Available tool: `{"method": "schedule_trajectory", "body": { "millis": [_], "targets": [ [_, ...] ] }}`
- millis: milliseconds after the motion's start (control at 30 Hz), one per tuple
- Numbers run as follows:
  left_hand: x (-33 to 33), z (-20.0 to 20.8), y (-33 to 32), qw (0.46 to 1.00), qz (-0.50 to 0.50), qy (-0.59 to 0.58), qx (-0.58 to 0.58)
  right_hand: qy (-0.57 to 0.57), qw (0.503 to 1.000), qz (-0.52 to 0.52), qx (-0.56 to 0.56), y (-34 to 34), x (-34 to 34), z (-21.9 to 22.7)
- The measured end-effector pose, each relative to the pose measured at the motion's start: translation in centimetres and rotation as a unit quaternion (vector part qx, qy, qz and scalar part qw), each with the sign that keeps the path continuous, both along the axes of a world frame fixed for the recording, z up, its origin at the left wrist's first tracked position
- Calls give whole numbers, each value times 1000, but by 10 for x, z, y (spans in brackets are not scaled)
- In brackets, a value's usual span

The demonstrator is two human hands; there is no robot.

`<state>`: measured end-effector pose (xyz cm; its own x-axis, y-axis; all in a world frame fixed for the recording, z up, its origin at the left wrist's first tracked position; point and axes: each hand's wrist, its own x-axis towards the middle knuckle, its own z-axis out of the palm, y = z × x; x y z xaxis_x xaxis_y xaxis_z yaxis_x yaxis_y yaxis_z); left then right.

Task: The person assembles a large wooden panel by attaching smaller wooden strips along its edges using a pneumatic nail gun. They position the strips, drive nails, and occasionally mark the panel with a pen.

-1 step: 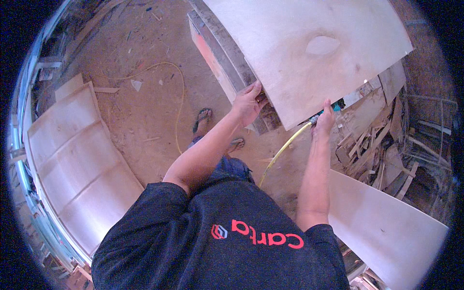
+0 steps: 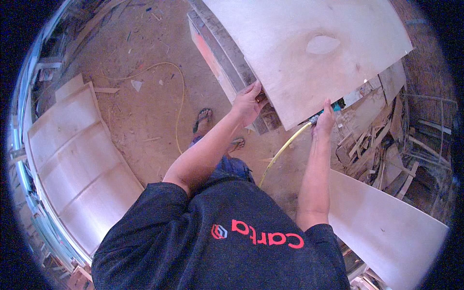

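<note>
- Sheet (image 2: 280, 53), broad and pale, lay at the upper right on top of a table (image 2: 220, 41) of dark, worn wood, its near corner reaching past the table's end. A leaf-shaped patch (image 2: 323, 45) (a hole or a mark, it was hard to tell which) showed as a lighter spot amid brownish smudging.
- Left hand (image 2: 247, 104): closed on the sheet's left edge, near that corner, with some fingers out of sight.
- Right hand (image 2: 325, 118): wrapped around a teal tool (image 2: 339, 105) at the sheet's near edge, thumb pointing up against the edge; the other fingers were mostly hidden.
- From the tool, a yellow hose (image 2: 288, 143) curved down toward the person's waist.
- On the table's left side ran an orange panel (image 2: 207, 48).
- The person wore a black shirt (image 2: 193, 241) with red lettering, blue trousers (image 2: 232, 168) and dark sandals (image 2: 205, 114), standing on brown ground (image 2: 140, 108).
- At left rested a long, pale panel (image 2: 72, 162) crossed by darker bands.
- At lower right, beside the right forearm, was a smooth white board (image 2: 386, 227); beyond it, scrap wood (image 2: 360, 145) lay in a jumbled heap.
</note>
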<state>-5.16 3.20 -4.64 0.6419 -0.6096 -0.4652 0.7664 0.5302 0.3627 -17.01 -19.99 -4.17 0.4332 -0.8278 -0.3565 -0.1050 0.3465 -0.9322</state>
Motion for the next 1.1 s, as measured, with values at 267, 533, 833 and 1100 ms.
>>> {"method": "schedule_trajectory", "body": {
  "millis": [267, 533, 833, 1100],
  "targets": [
    [3, -6, -6, 1000, -7, 7, 5, 7, 999, -11, -40, -10, -1, -17],
    [3, -7, -1, 999, -18, -4, -40, 22, 999, -28, -41, -8, -1, -21],
    [-1, -7, 0, 998, -19, -13, -65, 27, 998, -21, -60, -2, -1, -8],
    [0, -13, -4, 998, 2, -28, -49, 29, 999, -25, -38, -3, 2, -6]
  ]
}}
